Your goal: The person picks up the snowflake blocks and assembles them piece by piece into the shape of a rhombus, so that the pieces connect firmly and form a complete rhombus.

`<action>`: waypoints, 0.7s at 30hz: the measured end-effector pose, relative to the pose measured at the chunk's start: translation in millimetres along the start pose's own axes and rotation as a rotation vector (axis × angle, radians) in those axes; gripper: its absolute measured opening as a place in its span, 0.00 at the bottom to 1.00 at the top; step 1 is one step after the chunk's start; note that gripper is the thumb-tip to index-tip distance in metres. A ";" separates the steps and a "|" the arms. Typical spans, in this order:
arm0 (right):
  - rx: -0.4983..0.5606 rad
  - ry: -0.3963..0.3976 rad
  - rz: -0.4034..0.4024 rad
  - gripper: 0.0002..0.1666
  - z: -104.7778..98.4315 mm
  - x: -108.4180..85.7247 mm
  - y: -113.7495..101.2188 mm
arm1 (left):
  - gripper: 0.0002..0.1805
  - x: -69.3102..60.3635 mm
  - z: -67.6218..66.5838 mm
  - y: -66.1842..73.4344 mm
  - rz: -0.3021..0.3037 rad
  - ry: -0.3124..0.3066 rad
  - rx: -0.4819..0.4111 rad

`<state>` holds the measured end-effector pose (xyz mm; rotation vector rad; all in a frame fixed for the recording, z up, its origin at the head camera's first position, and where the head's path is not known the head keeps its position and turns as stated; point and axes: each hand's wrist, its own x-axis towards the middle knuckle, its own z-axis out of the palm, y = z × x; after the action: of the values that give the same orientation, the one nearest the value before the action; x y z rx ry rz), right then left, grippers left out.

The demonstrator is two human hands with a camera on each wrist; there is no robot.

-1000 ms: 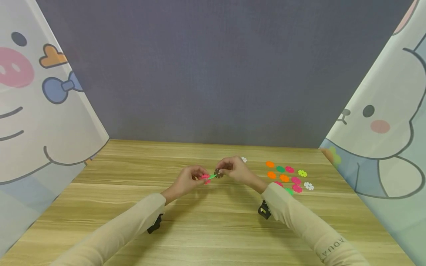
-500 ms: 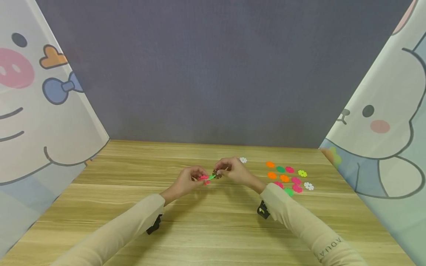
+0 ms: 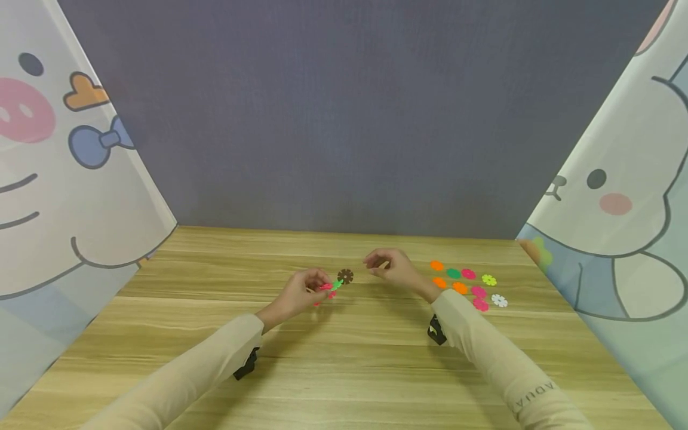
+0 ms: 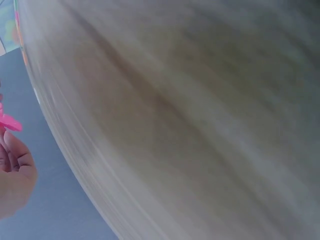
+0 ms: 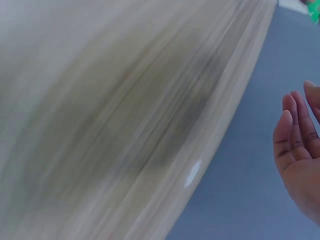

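In the head view my left hand (image 3: 295, 291) pinches a pink flower-shaped disc (image 3: 326, 287) between thumb and fingers. A green flower disc (image 3: 337, 285) is joined to it, and a brown flower disc (image 3: 346, 276) sits at the far end of the green one. More pink shows just below the left fingertips. The left wrist view catches part of a pink disc (image 4: 10, 122) above the thumb. To the right of the brown disc, apart from it, my right hand (image 3: 396, 267) holds nothing; its fingers are loosely bent. The right wrist view also shows these fingers without anything between them.
Several loose flower discs lie on the wooden table (image 3: 333, 370) right of the right hand, among them an orange disc (image 3: 436, 265), a yellow disc (image 3: 489, 279) and a white disc (image 3: 499, 300). A grey panel (image 3: 344, 119) stands behind the table.
My right hand has let go of the brown disc and moved right, now covering the white disc behind it. The left hand keeps the joined discs, which have shifted slightly left.
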<state>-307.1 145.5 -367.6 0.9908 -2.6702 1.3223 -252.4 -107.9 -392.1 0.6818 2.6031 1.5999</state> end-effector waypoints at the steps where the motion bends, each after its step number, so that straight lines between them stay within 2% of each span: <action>1: -0.016 0.005 0.012 0.11 -2.3 -0.3 3.9 | 0.09 0.1 -0.2 -1.1 -0.002 -0.001 -0.002; 8: -0.096 0.012 0.092 0.13 -14.2 0.6 31.4 | 0.09 0.6 -1.0 -4.6 -0.033 -0.007 -0.026; 16: -0.207 0.059 0.077 0.15 -22.6 4.2 48.9 | 0.13 -0.9 -3.7 -0.2 -0.067 -0.019 -0.034; 21: -0.265 0.066 0.127 0.13 -24.6 7.6 56.7 | 0.17 -1.6 -4.1 -0.2 -0.063 -0.036 -0.037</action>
<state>-350.2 184.3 -390.4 0.7466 -2.8010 0.9619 -252.0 -112.1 -390.6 0.6135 2.5368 1.5985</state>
